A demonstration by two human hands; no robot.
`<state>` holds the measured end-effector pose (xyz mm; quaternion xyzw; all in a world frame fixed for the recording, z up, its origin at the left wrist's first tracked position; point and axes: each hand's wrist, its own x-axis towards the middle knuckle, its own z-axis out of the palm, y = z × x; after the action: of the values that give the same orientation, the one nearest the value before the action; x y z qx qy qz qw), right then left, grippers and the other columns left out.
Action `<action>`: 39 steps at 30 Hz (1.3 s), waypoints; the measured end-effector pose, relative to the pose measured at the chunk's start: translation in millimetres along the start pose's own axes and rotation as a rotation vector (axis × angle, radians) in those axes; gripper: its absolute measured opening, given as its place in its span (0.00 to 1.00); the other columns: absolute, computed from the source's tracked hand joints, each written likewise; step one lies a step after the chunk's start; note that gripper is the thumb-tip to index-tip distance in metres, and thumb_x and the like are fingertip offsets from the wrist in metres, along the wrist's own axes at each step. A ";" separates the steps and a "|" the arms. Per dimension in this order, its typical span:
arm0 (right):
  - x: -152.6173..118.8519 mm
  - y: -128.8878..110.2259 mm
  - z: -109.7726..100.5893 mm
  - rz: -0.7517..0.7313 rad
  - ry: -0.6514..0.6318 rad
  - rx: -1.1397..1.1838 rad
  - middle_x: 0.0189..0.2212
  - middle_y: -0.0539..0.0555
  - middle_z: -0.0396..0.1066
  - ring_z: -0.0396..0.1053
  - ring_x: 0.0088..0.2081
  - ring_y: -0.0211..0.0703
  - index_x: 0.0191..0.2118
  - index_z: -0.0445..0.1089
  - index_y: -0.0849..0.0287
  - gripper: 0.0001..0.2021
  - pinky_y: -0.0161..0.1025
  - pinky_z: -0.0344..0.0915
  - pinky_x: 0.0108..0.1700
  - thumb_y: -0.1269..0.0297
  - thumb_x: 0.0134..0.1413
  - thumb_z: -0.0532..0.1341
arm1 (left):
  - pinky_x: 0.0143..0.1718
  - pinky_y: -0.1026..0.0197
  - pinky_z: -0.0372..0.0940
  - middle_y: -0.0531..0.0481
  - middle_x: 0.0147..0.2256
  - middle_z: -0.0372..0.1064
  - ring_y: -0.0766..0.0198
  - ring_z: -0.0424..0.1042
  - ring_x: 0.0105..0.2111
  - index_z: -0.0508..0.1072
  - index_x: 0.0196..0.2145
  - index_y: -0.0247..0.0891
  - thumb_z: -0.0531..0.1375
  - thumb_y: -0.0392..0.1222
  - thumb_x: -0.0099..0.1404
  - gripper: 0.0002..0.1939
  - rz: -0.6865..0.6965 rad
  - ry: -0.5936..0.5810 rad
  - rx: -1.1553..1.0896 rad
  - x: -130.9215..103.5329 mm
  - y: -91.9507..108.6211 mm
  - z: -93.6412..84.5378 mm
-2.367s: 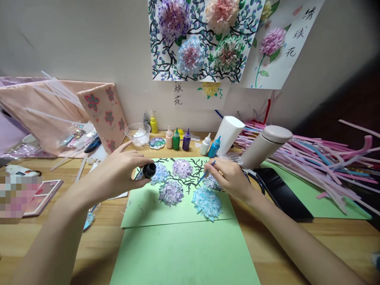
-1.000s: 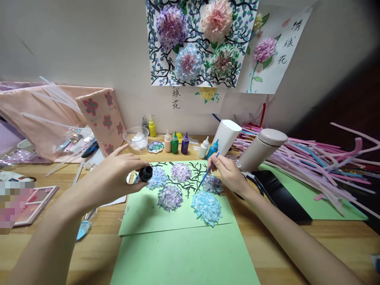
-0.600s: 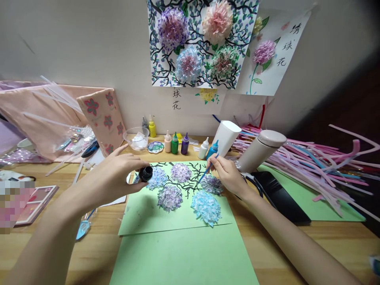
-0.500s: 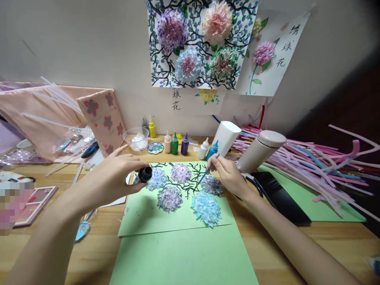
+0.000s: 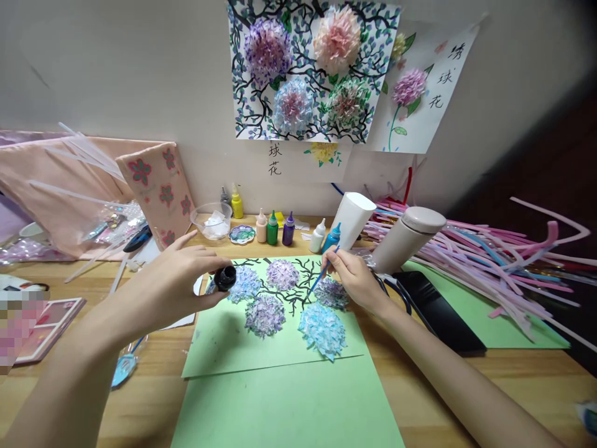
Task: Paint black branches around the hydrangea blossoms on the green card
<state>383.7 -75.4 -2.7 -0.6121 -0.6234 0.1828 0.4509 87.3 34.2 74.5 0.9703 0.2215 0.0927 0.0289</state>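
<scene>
My left hand is closed around a small black ink bottle, its open mouth tipped toward me, above the left part of a green sheet. In my right hand a thin blue paintbrush is pinched, its tip at the black painted branches on that sheet. Several crinkled paper flowers sit on the sheet, among them a light blue flower, a purple-grey flower and a lilac flower. Part of a darker purple flower lies beside my right hand.
Behind the sheet stand a green paint bottle, a purple bottle and a blue bottle. Rightward are a tumbler, a black phone and pink pipe cleaners. A clear bowl holds tissue. Flower pictures hang on the wall.
The brush tip has shifted slightly down and left along the painted branches. My left hand keeps its hold on the ink bottle. The whole view has shifted a little.
</scene>
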 end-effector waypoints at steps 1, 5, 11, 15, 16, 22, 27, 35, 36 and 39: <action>0.2 0.2 -0.3 0.000 0.005 -0.005 0.25 0.51 0.66 0.64 0.29 0.39 0.27 0.64 0.58 0.18 0.36 0.60 0.34 0.55 0.63 0.47 | 0.58 0.50 0.46 0.59 0.34 0.73 0.68 0.69 0.32 0.71 0.41 0.47 0.57 0.49 0.60 0.12 0.001 -0.005 -0.003 0.2 0.1 -0.4; 0.7 1.9 -1.8 0.004 0.020 -0.020 0.26 0.51 0.66 0.64 0.29 0.39 0.28 0.64 0.58 0.18 0.36 0.59 0.35 0.54 0.63 0.46 | 0.58 0.47 0.44 0.57 0.34 0.73 0.66 0.69 0.32 0.71 0.41 0.47 0.56 0.50 0.60 0.12 0.001 -0.021 0.000 1.0 -0.4 -1.0; 1.2 0.0 -2.2 0.004 0.031 -0.004 0.25 0.51 0.66 0.64 0.28 0.38 0.27 0.64 0.58 0.18 0.35 0.59 0.34 0.54 0.63 0.46 | 0.56 0.49 0.47 0.57 0.33 0.72 0.67 0.68 0.31 0.71 0.41 0.46 0.56 0.49 0.61 0.12 0.019 -0.020 0.028 1.8 -0.1 -0.3; 1.4 -1.8 -2.6 -0.001 0.014 -0.001 0.25 0.51 0.66 0.64 0.29 0.38 0.27 0.64 0.58 0.18 0.35 0.59 0.34 0.55 0.63 0.47 | 0.46 0.54 0.56 0.57 0.35 0.72 0.65 0.67 0.33 0.70 0.41 0.47 0.55 0.50 0.61 0.12 -0.007 -0.059 0.021 2.2 0.8 -0.6; 1.4 -1.9 -3.1 -0.005 0.020 -0.009 0.25 0.50 0.66 0.64 0.29 0.38 0.27 0.64 0.58 0.18 0.35 0.59 0.34 0.55 0.63 0.47 | 0.43 0.55 0.57 0.56 0.35 0.72 0.64 0.67 0.34 0.70 0.42 0.47 0.55 0.50 0.61 0.12 -0.018 -0.065 0.017 2.2 1.0 -0.7; 0.2 -5.0 -6.0 0.001 0.044 0.024 0.25 0.51 0.67 0.65 0.28 0.39 0.28 0.65 0.58 0.18 0.35 0.59 0.33 0.54 0.63 0.47 | 0.34 0.61 0.59 0.55 0.35 0.72 0.64 0.67 0.34 0.71 0.42 0.47 0.55 0.48 0.61 0.12 -0.049 -0.086 -0.024 2.6 2.4 -1.0; -1.2 -8.3 -2.0 -0.026 -0.005 -0.004 0.25 0.50 0.67 0.65 0.28 0.38 0.28 0.66 0.58 0.17 0.35 0.59 0.34 0.57 0.63 0.47 | 0.33 0.61 0.59 0.56 0.34 0.72 0.65 0.68 0.33 0.71 0.41 0.47 0.55 0.49 0.61 0.12 -0.053 -0.089 -0.037 2.2 3.5 -1.1; -0.6 -7.1 -3.7 -0.032 -0.030 -0.057 0.25 0.50 0.68 0.65 0.27 0.38 0.27 0.65 0.58 0.17 0.35 0.60 0.34 0.57 0.63 0.47 | 0.34 0.61 0.59 0.54 0.35 0.72 0.64 0.68 0.34 0.71 0.42 0.47 0.56 0.48 0.60 0.13 -0.051 -0.070 -0.051 0.8 2.0 -2.1; -0.6 -7.3 -4.4 -0.029 -0.032 -0.055 0.25 0.50 0.68 0.65 0.27 0.38 0.27 0.65 0.58 0.17 0.35 0.60 0.34 0.57 0.63 0.48 | 0.34 0.61 0.59 0.53 0.35 0.72 0.63 0.68 0.34 0.71 0.42 0.46 0.56 0.48 0.60 0.13 -0.050 -0.069 -0.048 0.6 1.7 -2.2; -1.0 -7.8 -5.4 -0.029 -0.010 -0.041 0.25 0.50 0.67 0.65 0.27 0.38 0.27 0.65 0.58 0.17 0.35 0.60 0.34 0.57 0.63 0.48 | 0.35 0.60 0.59 0.53 0.34 0.72 0.63 0.68 0.34 0.71 0.41 0.46 0.56 0.49 0.60 0.13 -0.046 -0.064 -0.030 0.9 1.8 -3.3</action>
<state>383.1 -79.5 5.9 -0.6111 -0.6383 0.1663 0.4376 88.2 33.0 78.0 0.9669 0.2412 0.0644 0.0524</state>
